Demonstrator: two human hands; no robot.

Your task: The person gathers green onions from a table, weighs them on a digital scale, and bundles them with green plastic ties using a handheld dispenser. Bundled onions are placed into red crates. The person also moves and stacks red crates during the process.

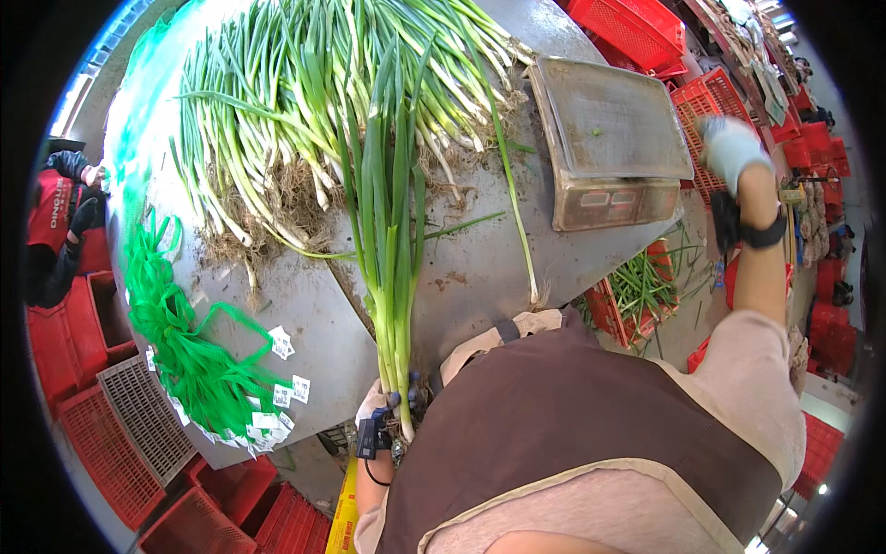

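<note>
My gloved left hand [374, 405] grips a bunch of green onions [391, 256] low on their white stems, near my waist. Their green leaves point away from me across the metal table [443, 277]. Far out to the right is my right hand [734, 149], in a pale glove and blurred by motion. It is beyond the scale, in front of a red crate, and its fingers are too smeared to read. A large pile of green onions [291, 131] covers the table's far side, roots towards me. One loose green onion [509, 187] lies between pile and scale.
A dirty weighing scale [616, 131] stands at the table's right. Green mesh bags [187, 360] with white tags lie left. Below the right edge, a red crate [626, 305] holds green trimmings. Red crates [111, 443] stack at left. Another person [62, 215] stands beyond the left edge.
</note>
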